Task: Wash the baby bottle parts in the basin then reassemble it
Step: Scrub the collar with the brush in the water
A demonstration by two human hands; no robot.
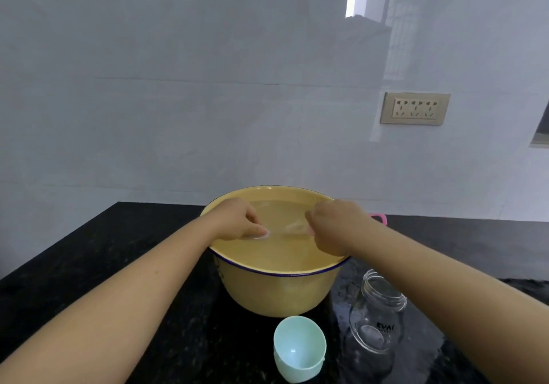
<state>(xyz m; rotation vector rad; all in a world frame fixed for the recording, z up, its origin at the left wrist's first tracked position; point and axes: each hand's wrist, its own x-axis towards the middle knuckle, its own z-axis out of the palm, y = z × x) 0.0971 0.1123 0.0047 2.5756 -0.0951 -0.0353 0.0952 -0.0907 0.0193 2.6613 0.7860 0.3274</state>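
A yellow basin point(276, 294) with a blue rim stands on the black counter, filled with water. Both hands are over the water. My left hand point(237, 220) pinches the edge of a small clear part point(261, 236) at the surface. My right hand point(335, 226) is closed on a pale, blurred clear part point(297, 227) held between the two hands; whether these are one piece or two I cannot tell. The empty glass bottle body point(377, 318) stands upright in front of the basin to the right. A mint-green cap point(298, 349) sits mouth-up in front of the basin.
The black stone counter point(104, 250) runs along a glossy white wall. Something pink point(380, 217) pokes out behind the basin's right side. A wall socket point(414, 108) sits above to the right.
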